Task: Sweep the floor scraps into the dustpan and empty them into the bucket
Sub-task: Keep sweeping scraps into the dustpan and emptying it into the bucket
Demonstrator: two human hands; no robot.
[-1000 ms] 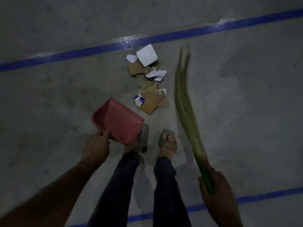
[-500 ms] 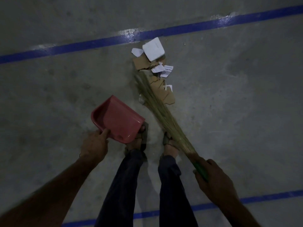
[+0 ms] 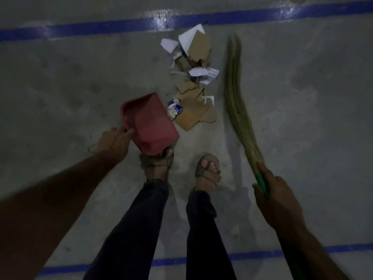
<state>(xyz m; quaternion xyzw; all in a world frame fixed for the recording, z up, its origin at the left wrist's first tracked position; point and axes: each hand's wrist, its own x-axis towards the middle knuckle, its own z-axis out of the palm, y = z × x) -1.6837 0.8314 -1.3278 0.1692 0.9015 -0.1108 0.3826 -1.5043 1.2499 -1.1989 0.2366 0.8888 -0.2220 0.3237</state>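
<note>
Broom (image 3: pixel 236 102) bristles, which half a second ago lay slanted across the near end of the scraps (image 3: pixel 193 81), now stand clear on the pile's 3 o'clock side, so you have drawn the broom back out and reset it for another stroke. That pass bought little. The pile looks loosened and a larger brown card has turned up at its far end, but nothing has gone into the dustpan (image 3: pixel 149 124), whose red tray shows no scraps inside. The sweeping step is barely begun by this reckoning, and emptying into the bucket waits behind it; no bucket is in view.

Your right hand (image 3: pixel 276 201) wraps the green handle at the broom's base, fingers curled round it, with the bristles running away toward 12 o'clock and blurred at the tips. From that hand the scraps lie at about 11 o'clock, well apart from your fingers but just beside the bristles' left edge.

Your left hand (image 3: pixel 115 142) pinches the dustpan's rim at the pan's 8 o'clock corner, fingertips hooked on the edge. The pan sits tilted, its near corner over your left sandal (image 3: pixel 157 162). From the left hand the scraps lie toward 1 o'clock; the closest piece, a small blue-and-white wrapper (image 3: pixel 175 109), sits just beside the pan's right edge, and whether they touch is unclear. I judge the pan's mouth needs turning toward the pile before a leftward sweep will land anything in it.
</note>
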